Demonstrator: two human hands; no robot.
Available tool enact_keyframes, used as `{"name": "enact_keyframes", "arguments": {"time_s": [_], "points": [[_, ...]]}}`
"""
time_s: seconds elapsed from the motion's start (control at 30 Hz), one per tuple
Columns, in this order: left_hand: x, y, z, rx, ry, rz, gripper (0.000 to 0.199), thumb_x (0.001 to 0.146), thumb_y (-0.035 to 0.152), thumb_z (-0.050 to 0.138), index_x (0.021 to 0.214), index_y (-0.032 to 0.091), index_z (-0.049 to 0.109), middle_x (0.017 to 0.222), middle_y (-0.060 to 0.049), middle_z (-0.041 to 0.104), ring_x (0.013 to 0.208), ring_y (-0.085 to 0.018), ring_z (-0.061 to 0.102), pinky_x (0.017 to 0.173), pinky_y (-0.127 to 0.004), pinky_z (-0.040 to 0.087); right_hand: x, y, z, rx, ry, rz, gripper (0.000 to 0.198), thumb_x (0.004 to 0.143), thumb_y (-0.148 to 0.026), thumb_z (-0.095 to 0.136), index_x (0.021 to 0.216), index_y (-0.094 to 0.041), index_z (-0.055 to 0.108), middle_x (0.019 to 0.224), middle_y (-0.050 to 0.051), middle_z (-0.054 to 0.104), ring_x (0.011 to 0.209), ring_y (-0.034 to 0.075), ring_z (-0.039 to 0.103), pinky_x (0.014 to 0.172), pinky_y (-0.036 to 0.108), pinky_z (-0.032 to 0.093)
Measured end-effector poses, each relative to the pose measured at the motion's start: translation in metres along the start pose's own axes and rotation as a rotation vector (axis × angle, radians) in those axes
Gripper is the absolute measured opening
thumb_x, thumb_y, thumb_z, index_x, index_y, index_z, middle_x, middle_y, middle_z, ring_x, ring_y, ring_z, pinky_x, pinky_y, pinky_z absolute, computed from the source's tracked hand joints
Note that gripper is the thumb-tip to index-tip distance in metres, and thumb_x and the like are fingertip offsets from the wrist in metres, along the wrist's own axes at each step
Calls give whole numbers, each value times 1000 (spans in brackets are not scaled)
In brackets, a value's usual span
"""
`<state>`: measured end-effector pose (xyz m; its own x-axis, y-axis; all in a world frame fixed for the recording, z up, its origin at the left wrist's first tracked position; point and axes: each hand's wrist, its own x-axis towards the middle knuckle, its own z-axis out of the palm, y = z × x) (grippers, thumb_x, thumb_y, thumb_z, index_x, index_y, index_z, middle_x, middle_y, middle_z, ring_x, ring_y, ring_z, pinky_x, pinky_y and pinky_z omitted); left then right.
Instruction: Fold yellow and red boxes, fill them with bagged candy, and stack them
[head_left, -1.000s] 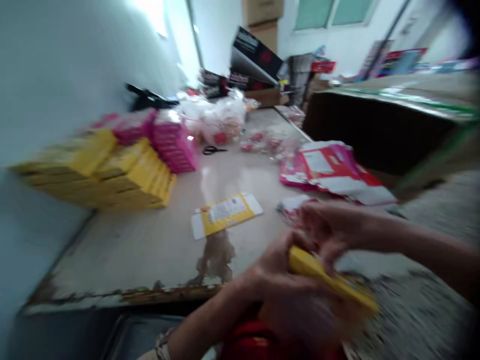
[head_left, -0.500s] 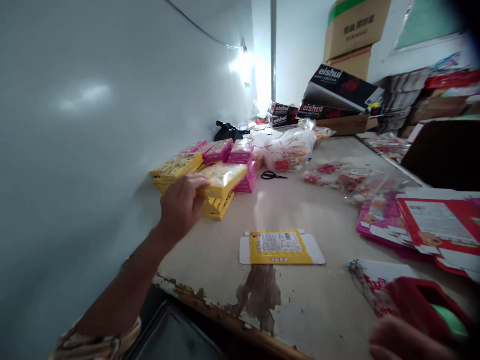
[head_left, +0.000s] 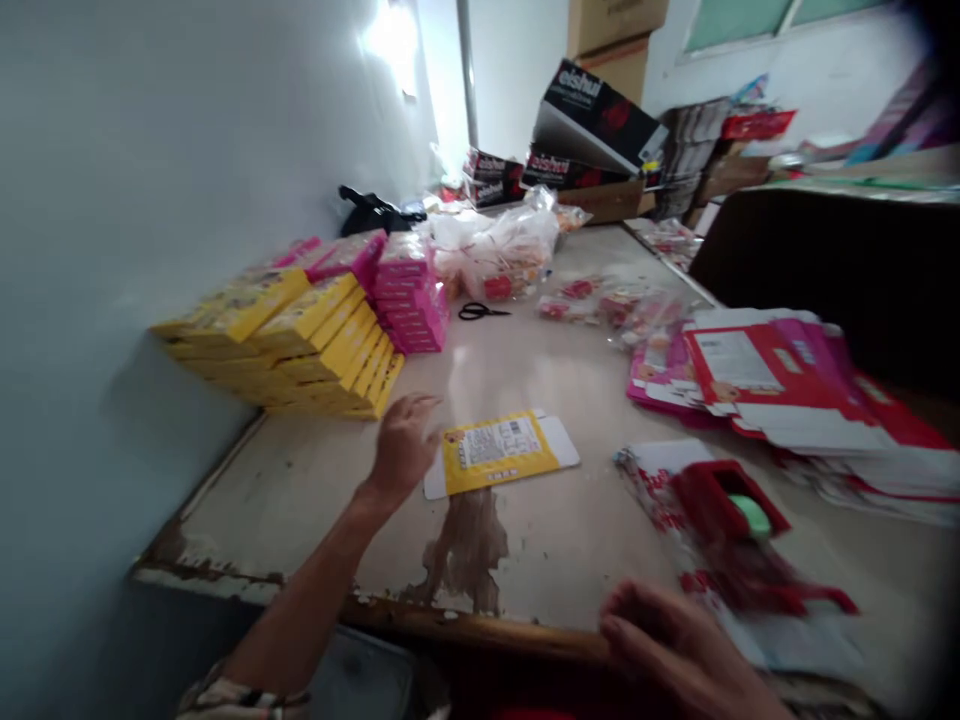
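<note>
On the worn table lies a flat yellow carton [head_left: 499, 450] with white end flaps, printed side up. My left hand [head_left: 405, 445] is at its left end, fingers apart; whether it touches the flap I cannot tell. Nothing shows in my right hand [head_left: 667, 635], which hovers at the table's front edge, loosely curved with a gap between thumb and fingers, slightly blurred. Beyond it stands a red tape dispenser [head_left: 694, 500] with a green core. Behind my left hand, yellow boxes [head_left: 300, 345] are stacked in rows against the wall, beside stacked pink boxes [head_left: 412, 300].
Black scissors [head_left: 484, 312] lie mid-table. Clear bags with red contents [head_left: 600, 300] and a large plastic bag [head_left: 499, 250] sit farther back. Flat red and pink cartons [head_left: 757, 365] are piled at the right. Black printed boxes [head_left: 592, 125] stand at the far end.
The yellow box my left hand held is let go at the stack. That hand has come back to the flat carton. The view has shifted, and more of my right hand shows.
</note>
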<state>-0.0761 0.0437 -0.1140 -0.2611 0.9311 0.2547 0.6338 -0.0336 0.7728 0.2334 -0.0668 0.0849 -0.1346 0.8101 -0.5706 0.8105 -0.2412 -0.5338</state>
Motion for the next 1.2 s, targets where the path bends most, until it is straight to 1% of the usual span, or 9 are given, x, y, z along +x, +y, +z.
{"name": "enact_keyframes", "arguments": {"time_s": [0.07,0.13,0.27,0.43,0.63,0.77,0.9,1.03,1.2], "points": [[12,36,41,-64,-290,14,79,75,46,83,143,19,51,143,-16,55,135,-32,49,116,-42,39,15,-8,5,-9,135,-84,43,87,-65,64,82,-23,68,78,4,66,74,21,59,68,32,45],[32,58,72,-61,-437,4,105,48,53,96,137,17,54,140,-19,54,133,-38,49,110,-47,44,36,-10,9,49,255,-133,40,85,-62,68,86,-22,70,83,5,69,77,22,61,70,33,46],[72,60,90,-28,-585,-22,91,36,49,98,114,16,62,128,-19,61,126,-42,52,102,-50,46,73,1,12,255,363,-157,43,77,-61,76,87,-21,69,84,6,70,77,22,63,67,33,48],[96,57,57,-160,-795,6,63,52,46,89,102,18,64,107,-10,71,99,-30,67,81,-34,53,111,-4,2,408,473,-233,44,73,-54,81,97,-20,66,89,7,72,80,23,67,70,34,53],[80,104,-7,-543,-1176,177,46,74,48,77,113,24,73,95,-4,77,77,-21,70,66,-26,51,118,-34,-4,190,566,-446,40,83,-40,76,114,-19,62,111,12,73,100,25,70,89,39,54],[50,123,-22,-636,-1146,273,33,80,50,75,103,26,78,88,-2,77,70,-19,67,62,-24,48,91,-18,13,55,733,-401,56,76,-43,84,118,-19,55,104,11,71,91,27,66,84,41,53],[23,120,-11,-584,-1085,386,30,91,51,64,102,26,77,88,-3,75,76,-20,63,67,-25,47,71,1,19,-93,812,-384,44,71,-42,87,101,-22,63,108,12,68,102,32,62,91,44,51],[2,114,-1,-381,-965,513,37,100,53,49,101,22,71,90,-4,68,81,-19,59,77,-27,44,63,2,11,77,570,-319,32,73,-41,85,90,-21,66,95,8,72,91,28,66,86,40,52],[-22,123,-10,-252,-949,629,46,105,54,37,117,22,68,96,-6,65,79,-18,60,73,-26,44,54,1,-2,546,-160,-119,50,57,-38,94,96,-17,71,95,3,76,91,24,70,88,35,54]]}}
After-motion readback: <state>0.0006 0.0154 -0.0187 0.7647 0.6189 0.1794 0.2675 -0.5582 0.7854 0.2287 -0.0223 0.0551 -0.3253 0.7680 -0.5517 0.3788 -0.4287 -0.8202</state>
